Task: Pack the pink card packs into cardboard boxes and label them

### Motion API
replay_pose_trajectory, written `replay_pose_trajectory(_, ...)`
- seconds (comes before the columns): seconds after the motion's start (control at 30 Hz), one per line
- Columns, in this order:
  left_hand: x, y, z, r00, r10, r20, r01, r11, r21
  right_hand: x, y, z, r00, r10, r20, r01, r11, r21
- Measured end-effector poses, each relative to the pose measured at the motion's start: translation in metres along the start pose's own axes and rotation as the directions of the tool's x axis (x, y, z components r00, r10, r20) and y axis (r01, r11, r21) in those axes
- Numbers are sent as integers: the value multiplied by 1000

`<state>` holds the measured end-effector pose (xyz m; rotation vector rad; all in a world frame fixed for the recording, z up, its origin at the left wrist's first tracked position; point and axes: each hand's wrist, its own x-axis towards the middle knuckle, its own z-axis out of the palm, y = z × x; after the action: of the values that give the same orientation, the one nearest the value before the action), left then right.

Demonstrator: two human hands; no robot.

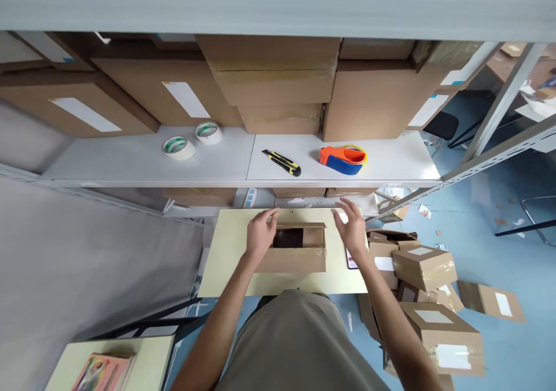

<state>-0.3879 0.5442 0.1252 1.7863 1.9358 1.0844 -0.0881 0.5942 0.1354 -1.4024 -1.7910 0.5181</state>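
Observation:
A cardboard box (291, 260) with its top open sits on the pale yellow table (221, 263); its inside looks dark. My left hand (261, 234) is at the box's left end, fingers bent and thumb apart from them, holding nothing I can see. Whether it touches the box edge I cannot tell. To the right of the box, my right hand (353, 231) hovers over the table with fingers spread and nothing in it. A phone (352, 260) lies partly hidden under my right wrist.
On the grey shelf (217, 165) ahead lie two tape rolls (178, 148), a yellow-black box cutter (282, 163) and an orange-blue tape dispenser (343, 159). Large cartons (373, 101) stand behind them. Several boxes (425, 266) are piled on the floor at right. Books (104, 372) lie lower left.

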Motion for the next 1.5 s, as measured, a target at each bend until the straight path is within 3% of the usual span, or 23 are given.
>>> replay_pose_trajectory(0.13, 39, 67, 5, 997, 73, 4, -72, 992, -103, 83, -11, -23, 982, -182, -46, 168, 961, -218)
replay_pose_trajectory(0.27, 52, 113, 3, 991, 131, -4, -130, 982, -140, 133, 1, -17, 983, -175, 47, 180, 905, -385)
replay_pose_trajectory(0.37, 50, 128, 1, 992, 126, -22, -128, 982, -135, 151, 14, -8, 983, -157, 95, 183, 878, -442)
replay_pose_trajectory(0.5, 37, 122, 0, 997, 82, -8, -82, 986, -144, 159, 25, -4, 985, -130, 117, 168, 885, -433)
replay_pose_trajectory(0.63, 16, 104, 4, 999, -13, 52, 27, 958, -284, 128, 13, -8, 988, -128, 91, 151, 937, -315)
replay_pose_trajectory(0.77, -12, 90, 7, 993, -73, 89, 109, 851, -514, 56, -26, -9, 988, 13, 156, -11, 1000, -8)
replay_pose_trajectory(0.87, -37, 83, 5, 976, -152, 153, 214, 766, -606, 2, -60, 0, 959, 91, 269, -154, 963, 222)
replay_pose_trajectory(1.0, -69, 70, -6, 950, -235, 206, 313, 700, -642, -42, -92, 22, 906, 169, 389, -314, 884, 346)
replay_pose_trajectory(1.17, -96, 48, -28, 926, -309, 214, 369, 635, -679, -64, -120, 46, 873, 177, 455, -358, 865, 352)
replay_pose_trajectory(1.37, -109, 16, -63, 905, -276, 324, 425, 559, -712, -76, -145, 71, 839, 181, 514, -321, 926, 198)
replay_pose_trajectory(1.5, -102, -23, -89, 851, -306, 427, 524, 429, -736, -78, -157, 78, 775, 187, 603, -301, 949, 92)
